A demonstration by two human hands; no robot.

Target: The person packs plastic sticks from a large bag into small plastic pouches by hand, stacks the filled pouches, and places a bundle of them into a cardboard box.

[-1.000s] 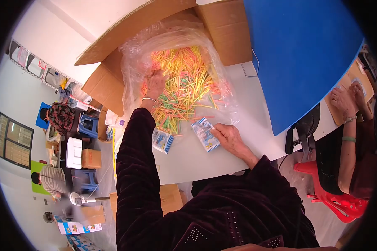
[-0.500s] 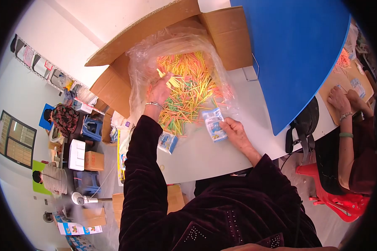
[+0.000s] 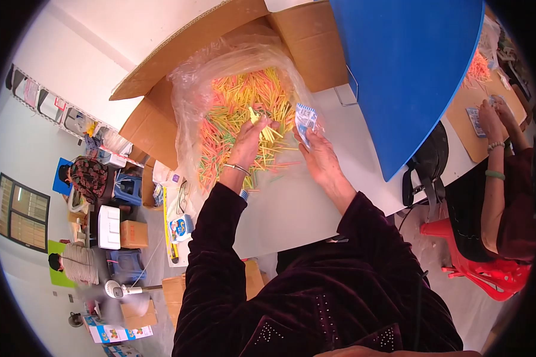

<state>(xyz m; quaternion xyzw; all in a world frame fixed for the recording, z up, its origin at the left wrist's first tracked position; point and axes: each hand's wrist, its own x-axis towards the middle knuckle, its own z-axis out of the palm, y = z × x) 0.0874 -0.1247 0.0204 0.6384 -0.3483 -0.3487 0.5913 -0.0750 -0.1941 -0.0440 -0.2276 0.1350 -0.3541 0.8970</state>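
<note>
My left hand [image 3: 248,144] is closed round a small bunch of yellow sticks [image 3: 270,133], over the pile. Close by on the right, my right hand [image 3: 323,159] grips a small blue-and-white printed packet [image 3: 305,118] and holds it up, its striped edge at the top. Whether the packet is unsealed I cannot tell. Thin yellow, pink and green sticks [image 3: 220,143] lie heaped in a clear plastic bag [image 3: 187,89], which lines a tipped cardboard box [image 3: 155,128]. A second packet [image 3: 244,194] is mostly hidden behind my left wrist.
A blue panel [image 3: 405,71] stands right of the box on the white table [image 3: 292,220]. Glasses [image 3: 183,197] and a blue-labelled container [image 3: 180,228] lie left. A co-worker's hands [image 3: 494,116] handle a packet at far right, beyond a black bag [image 3: 429,166].
My left hand has moved right with the yellow sticks, toward the packet. My right hand has raised the packet up beside the pile. The view has shifted slightly.
</note>
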